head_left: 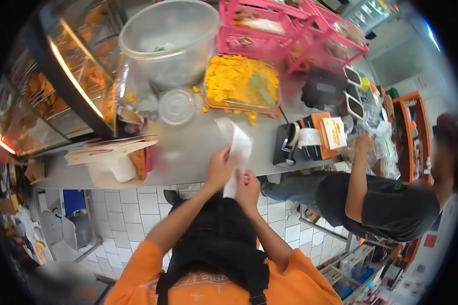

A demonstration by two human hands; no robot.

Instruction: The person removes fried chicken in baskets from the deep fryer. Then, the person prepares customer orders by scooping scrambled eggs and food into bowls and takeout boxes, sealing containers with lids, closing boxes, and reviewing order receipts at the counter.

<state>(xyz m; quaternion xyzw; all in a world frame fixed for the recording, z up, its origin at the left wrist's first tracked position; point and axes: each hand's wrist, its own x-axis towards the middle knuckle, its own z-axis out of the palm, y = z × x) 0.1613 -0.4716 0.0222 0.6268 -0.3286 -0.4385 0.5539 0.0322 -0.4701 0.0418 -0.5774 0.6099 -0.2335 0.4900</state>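
A long white paper strip (pixel 241 145) hangs between my hands at the counter's front edge, its upper end curling over the metal top. My left hand (pixel 221 169) is closed on its left side. Slightly lower, my right hand (pixel 247 189) pinches the strip's right edge near the lower end. Beyond the strip lies a tray of yellow food (pixel 241 81) with a utensil in it. An open cardboard box (pixel 104 160) holding a white container and some brown food stands left of my hands.
A large clear tub (pixel 170 40), a round lidded container (pixel 176 107) and pink crates (pixel 254 30) stand at the back. A tape dispenser (pixel 286 145) sits to the right. A co-worker (pixel 381 203) reaches toward plastic bags (pixel 381 147). A heated display case (pixel 71 76) is left.
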